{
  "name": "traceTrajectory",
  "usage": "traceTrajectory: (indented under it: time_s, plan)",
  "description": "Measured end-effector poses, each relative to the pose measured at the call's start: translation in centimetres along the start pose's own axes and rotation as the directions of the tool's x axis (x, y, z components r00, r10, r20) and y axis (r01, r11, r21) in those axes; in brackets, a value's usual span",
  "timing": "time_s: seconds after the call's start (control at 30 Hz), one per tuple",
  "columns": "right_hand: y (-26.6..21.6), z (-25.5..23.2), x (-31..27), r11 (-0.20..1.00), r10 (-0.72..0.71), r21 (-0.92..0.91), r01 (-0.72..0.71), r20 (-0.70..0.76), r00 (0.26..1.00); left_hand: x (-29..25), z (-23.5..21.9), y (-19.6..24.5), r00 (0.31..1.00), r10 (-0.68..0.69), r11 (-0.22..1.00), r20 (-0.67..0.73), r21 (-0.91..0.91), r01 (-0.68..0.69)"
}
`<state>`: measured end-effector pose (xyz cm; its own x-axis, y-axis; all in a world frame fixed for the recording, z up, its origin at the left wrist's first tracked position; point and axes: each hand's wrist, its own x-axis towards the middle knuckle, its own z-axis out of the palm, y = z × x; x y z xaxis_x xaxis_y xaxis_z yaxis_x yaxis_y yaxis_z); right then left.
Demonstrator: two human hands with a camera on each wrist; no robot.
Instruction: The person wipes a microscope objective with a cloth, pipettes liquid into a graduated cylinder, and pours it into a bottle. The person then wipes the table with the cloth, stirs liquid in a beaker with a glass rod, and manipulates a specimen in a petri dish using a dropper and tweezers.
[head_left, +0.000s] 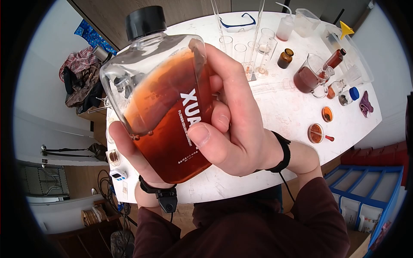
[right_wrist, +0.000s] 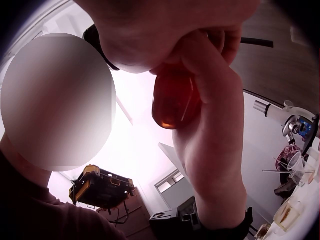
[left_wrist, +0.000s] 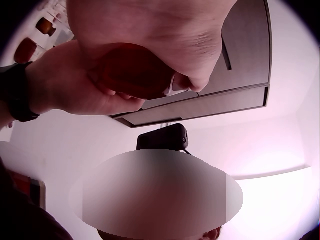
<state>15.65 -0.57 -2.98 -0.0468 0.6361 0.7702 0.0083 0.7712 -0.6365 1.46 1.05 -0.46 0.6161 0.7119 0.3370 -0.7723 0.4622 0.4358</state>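
Observation:
A clear flat bottle (head_left: 159, 116) with a black screw cap (head_left: 146, 22) is held up close in front of the head camera, leaning to the left. Red-brown liquid fills much of it, its surface slanted, and white lettering runs down the front. My right hand (head_left: 241, 124) grips the right side, thumb across the front near the lettering. From the left and below, my left hand (head_left: 137, 157) holds the bottle, partly hidden behind it. In the left wrist view the bottle's dark red body (left_wrist: 132, 72) lies between both hands. Its red base (right_wrist: 172, 102) shows in the right wrist view.
Behind, on the white table (head_left: 275, 112), stand a beaker (head_left: 304, 78) of dark red liquid, a brown glass bottle (head_left: 285, 59), glass cylinders (head_left: 263, 58) and goggles (head_left: 238, 28). Toward the right are a blue-capped jar (head_left: 346, 98), a dish (head_left: 315, 133) and a purple cloth (head_left: 365, 104).

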Motion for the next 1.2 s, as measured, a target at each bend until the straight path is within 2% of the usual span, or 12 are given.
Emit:
traceTrajectory:
  time_s: [0.2,0.37,0.47,0.57,0.67,0.73,0.8,0.87,0.97,1.07,1.2]
  plan:
    - [0.3,0.3,0.2,1.000,-0.029,0.007,0.029,-0.026,0.999,0.0,0.3,0.0,1.000,-0.005,0.998,-0.007,-0.069,0.005]
    - [0.1,0.0,0.1,1.000,-0.011,-0.001,0.011,0.000,1.000,0.2,-0.4,0.3,1.000,-0.009,0.998,0.023,0.057,0.007]
    - [0.2,0.2,0.1,1.000,-0.011,0.011,0.011,0.007,1.000,0.1,-0.4,0.3,1.000,-0.007,0.999,0.017,0.053,0.006]
    - [0.6,0.5,0.2,0.997,-0.070,-0.029,0.069,-0.054,0.996,0.1,-0.4,0.3,1.000,-0.006,0.999,0.009,0.045,0.006]
    - [0.1,0.1,0.1,0.999,-0.034,-0.004,0.033,-0.012,0.999,0.1,-0.4,0.1,1.000,-0.010,0.999,0.003,0.034,0.010]
    - [-0.3,0.1,0.0,0.999,0.045,0.006,-0.045,-0.003,0.999,0.2,-0.4,0.1,1.000,-0.010,1.000,-0.001,0.029,0.010]
    - [0.2,0.1,0.0,1.000,0.015,-0.006,-0.015,-0.003,1.000,0.2,-0.5,0.0,1.000,-0.013,1.000,-0.003,0.026,0.013]
    - [0.1,0.1,0.0,1.000,-0.014,-0.019,0.014,-0.002,1.000,0.2,-1.6,0.3,0.995,0.001,0.999,0.104,0.041,-0.005]
    - [-0.8,0.2,0.2,0.998,0.060,0.019,-0.059,-0.031,0.998,0.1,-2.9,0.6,0.965,0.020,0.998,0.261,0.058,-0.036]
    - [-0.9,0.3,0.2,0.992,0.113,0.064,-0.110,-0.050,0.992,0.3,-2.4,0.1,0.969,0.048,0.999,0.242,-0.037,-0.040]
    - [-0.5,0.3,0.2,0.997,0.060,0.042,-0.058,-0.049,0.997,0.4,-2.1,0.3,0.963,0.019,0.998,0.268,0.046,-0.032]
